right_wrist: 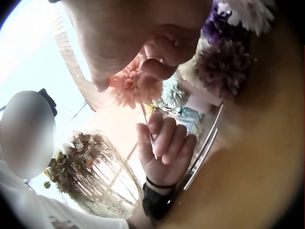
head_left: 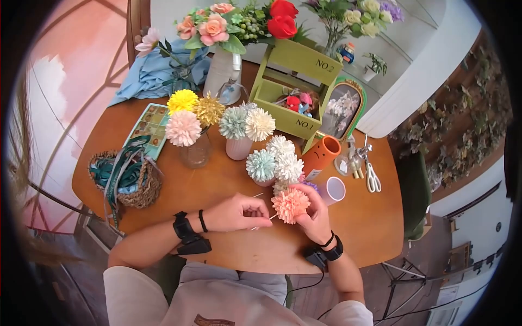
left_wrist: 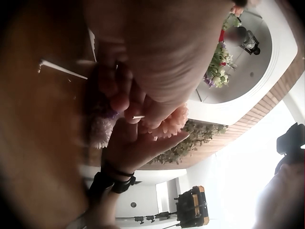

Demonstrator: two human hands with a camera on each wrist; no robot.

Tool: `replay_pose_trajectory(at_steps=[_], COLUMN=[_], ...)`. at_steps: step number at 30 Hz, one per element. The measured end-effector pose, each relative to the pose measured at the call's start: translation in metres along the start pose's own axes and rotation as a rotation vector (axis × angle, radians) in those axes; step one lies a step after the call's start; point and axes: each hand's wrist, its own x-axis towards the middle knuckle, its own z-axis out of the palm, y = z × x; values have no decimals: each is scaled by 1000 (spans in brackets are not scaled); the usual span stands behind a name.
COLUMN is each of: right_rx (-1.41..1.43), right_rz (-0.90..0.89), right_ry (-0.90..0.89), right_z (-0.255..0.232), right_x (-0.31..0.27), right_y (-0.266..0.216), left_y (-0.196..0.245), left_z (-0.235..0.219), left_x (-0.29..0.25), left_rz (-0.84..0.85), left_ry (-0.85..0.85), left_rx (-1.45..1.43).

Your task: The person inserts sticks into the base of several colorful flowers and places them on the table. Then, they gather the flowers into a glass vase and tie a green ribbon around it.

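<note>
A coral pompom flower on a thin white stem is held between both hands. The right hand has its thumb and fingers around the flower head, also visible in the right wrist view, where the coral petals show under the fingers. The left hand pinches the stem between thumb and fingers, to the left of the bloom. Two white sticks lie on the table close to the left hand. White and mint pompoms stand just beyond the hands.
Beside the right hand stand a pale lilac cup and an orange vase. Scissors lie at the right. Pompoms in a glass vase, a ribbon basket and a green shelf box stand farther out.
</note>
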Motion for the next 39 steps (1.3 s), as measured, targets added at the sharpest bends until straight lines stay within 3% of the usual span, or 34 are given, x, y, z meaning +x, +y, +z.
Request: replay_pose_trajectory(at_steps=[2, 5, 10, 12, 15, 16, 18, 28, 29, 32, 36, 37, 39], right_rx=[-124, -152, -280, -431, -587, -629, -805, -1351, -1336, -1350, -1162, -1017, -879], right_rz=[83, 140, -43, -224, -218, -330, -361, -215, -192, -151, -246, -391, -320], right_ry=[19, 108, 244, 327, 410, 435, 479, 386, 342, 440, 442, 406, 190], right_z=[-8, -7, -26, -42, -67, -74, -86, -99, -99, -83, -61, -46, -29], right_x=[-3, -3, 3, 15, 33, 45, 61, 107, 109, 105, 81, 73, 52], right_y=[0, -6, -47, -76, -116, -119, -130, -112, -112, -126, -132, -124, -111], left_y=[-3, 2, -1, 0, -3, -4, -6, -7, -8, -9, -8, -7, -4], left_z=[2, -1, -3, -3, -4, -4, -4, -7, -7, -8, -7, -7, -7], left_x=[1, 0, 3, 3, 5, 6, 5, 8, 8, 8, 9, 9, 8], left_rz=[56, 7, 3, 3, 4, 4, 4, 31, 25, 20, -3, -19, -51], left_ry=[8, -16, 5, 23, 36, 34, 33, 60, 59, 64, 66, 66, 66], left_rx=[35, 32, -171, -173, -159, -151, -138, -114, -113, -122, -135, -137, -139])
